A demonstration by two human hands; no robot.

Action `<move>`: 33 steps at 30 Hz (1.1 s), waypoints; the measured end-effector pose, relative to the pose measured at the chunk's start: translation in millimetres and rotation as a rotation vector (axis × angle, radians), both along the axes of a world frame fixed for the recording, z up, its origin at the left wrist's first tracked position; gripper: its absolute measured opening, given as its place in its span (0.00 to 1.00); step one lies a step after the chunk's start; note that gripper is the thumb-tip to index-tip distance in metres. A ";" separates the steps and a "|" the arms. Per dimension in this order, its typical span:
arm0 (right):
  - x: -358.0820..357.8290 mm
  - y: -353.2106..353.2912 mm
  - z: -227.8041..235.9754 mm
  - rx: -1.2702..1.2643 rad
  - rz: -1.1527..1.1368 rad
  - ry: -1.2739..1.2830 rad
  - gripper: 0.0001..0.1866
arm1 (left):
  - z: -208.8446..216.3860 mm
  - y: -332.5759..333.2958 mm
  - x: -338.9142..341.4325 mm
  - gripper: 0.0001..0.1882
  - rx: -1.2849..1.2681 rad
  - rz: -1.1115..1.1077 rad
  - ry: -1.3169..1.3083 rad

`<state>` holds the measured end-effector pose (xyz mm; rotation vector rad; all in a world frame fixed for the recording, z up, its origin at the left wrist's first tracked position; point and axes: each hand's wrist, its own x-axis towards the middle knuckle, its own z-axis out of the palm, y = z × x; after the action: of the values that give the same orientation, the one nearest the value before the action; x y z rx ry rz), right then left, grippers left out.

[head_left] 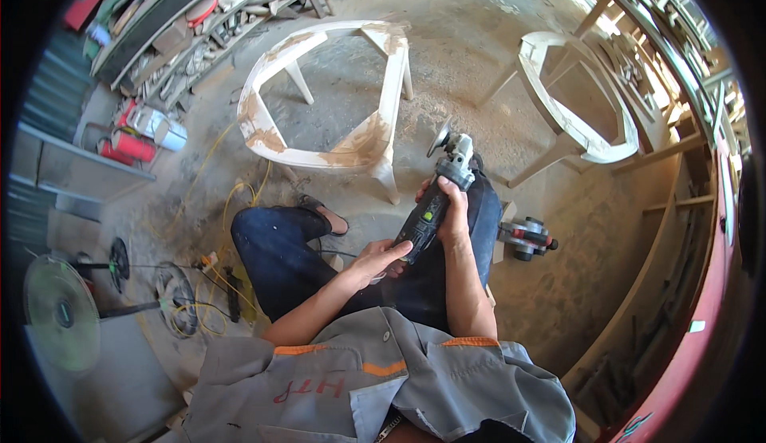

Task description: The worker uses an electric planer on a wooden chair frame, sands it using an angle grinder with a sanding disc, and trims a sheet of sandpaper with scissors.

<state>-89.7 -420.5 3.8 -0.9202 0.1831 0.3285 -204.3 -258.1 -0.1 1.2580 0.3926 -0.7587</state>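
Note:
An angle grinder [426, 213] with a dark body lies across my lap, its metal head and round disc [441, 137] pointing up and away. My right hand [454, 210] is wrapped around the body just behind the head. Around the rear end closes my left hand [378, 263], thumb along the casing; some of its fingers are hidden beneath. Beyond the disc stands a pale wooden chair frame [388, 116] with a seat opening and brown filler-like patches on its rails. The disc is apart from the frame.
A second wooden frame [550, 108] stands at the right. Another power tool [527, 238] sits on the floor beside my right leg. Yellow cords [231, 196] trail at the left near a standing fan [64, 313]. Red containers [132, 145] and stacked wood scraps [179, 40] lie farther left.

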 end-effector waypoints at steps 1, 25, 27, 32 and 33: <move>-2.5 -1.7 3.1 0.011 -0.056 0.009 0.22 | -2.3 0.0 -0.1 0.24 -0.078 0.012 0.002; 8.1 -40.8 6.4 0.995 -0.185 0.087 0.29 | 245.5 -85.3 16.0 0.62 -0.372 -0.475 -1.025; 1.7 -41.6 13.5 1.055 -0.172 0.122 0.27 | 276.3 -121.7 1.8 0.61 -0.973 -0.439 -1.036; -36.0 -54.6 17.6 1.145 -0.036 -0.092 0.30 | 343.5 -155.9 -46.7 0.57 -1.204 -0.379 -0.709; -43.3 -59.6 16.3 1.150 0.017 -0.192 0.30 | 348.9 -159.0 -46.6 0.57 -1.274 -0.457 -0.632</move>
<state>-133.1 -480.1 20.1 0.1884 -0.1917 0.2946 -250.9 -417.1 348.9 0.2837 -0.8351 -0.7229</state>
